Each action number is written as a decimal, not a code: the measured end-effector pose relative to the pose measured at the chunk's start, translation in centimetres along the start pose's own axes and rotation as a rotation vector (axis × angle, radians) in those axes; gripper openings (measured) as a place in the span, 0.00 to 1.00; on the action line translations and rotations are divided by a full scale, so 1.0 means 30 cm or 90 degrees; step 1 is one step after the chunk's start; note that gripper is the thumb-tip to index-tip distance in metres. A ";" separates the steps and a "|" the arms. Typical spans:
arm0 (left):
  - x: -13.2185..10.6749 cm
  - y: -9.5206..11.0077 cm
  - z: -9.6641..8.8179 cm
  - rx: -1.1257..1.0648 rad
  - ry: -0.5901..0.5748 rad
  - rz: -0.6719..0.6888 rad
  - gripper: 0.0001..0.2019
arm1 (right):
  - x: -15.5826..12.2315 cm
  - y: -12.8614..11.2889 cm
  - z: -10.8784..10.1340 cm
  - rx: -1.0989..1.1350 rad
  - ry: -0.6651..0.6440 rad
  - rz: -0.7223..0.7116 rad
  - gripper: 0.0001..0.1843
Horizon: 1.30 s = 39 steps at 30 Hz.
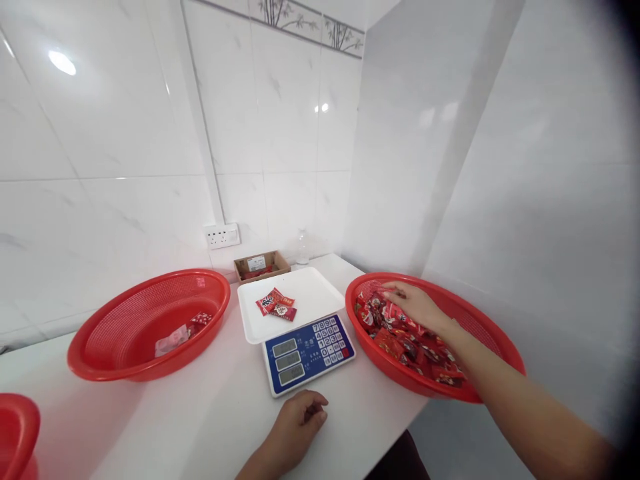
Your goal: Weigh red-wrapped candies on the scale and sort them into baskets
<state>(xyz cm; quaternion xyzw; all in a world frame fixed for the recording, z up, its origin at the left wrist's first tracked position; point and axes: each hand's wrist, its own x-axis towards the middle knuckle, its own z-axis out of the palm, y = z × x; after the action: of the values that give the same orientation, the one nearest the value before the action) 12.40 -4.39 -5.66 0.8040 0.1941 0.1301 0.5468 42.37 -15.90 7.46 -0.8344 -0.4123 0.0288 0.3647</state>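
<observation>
Right hand point(415, 307) reaches over a red basket's point(400, 380) near rim toward red packets point(393, 343) inside, its grip unclear; left hand point(299, 423), curled fingers and thumb apart, lies before the scale point(310, 353), tabletop point(210, 407) stretching leftward.

White tiled wall point(125, 127), faint grey veining; bamboo-patterned border point(293, 19) near the top. Narrow white strip point(212, 193) runs down to a wall socket point(223, 236). Smooth grey-white wall point(545, 220) on the right, meeting the tiles in a corner. White table point(195, 427) below. Bright light reflections point(63, 63) on glossy surfaces.
</observation>
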 end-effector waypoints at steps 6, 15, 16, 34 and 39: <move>-0.022 0.034 -0.016 -0.241 -0.071 0.033 0.23 | -0.226 -0.274 0.238 0.217 -0.121 -0.109 0.18; -0.001 0.044 -0.018 -0.419 0.021 0.027 0.25 | -0.428 -0.289 0.572 0.330 -0.078 -0.046 0.19; 0.000 0.045 -0.016 -0.419 0.028 0.036 0.25 | -0.430 -0.285 0.568 0.336 -0.081 -0.040 0.20; 0.002 0.023 -0.019 -0.422 0.154 0.037 0.29 | -0.349 -0.281 0.500 0.280 -0.105 -0.002 0.17; 0.001 -0.018 -0.001 -0.294 0.078 0.034 0.26 | -0.193 -0.380 0.474 0.179 -0.087 -0.097 0.14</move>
<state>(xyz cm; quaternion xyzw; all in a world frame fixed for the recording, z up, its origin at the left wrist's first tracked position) 12.32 -4.19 -6.17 0.6530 0.1704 0.2340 0.6999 25.99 -7.20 2.78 -0.7375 -0.4903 0.1147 0.4500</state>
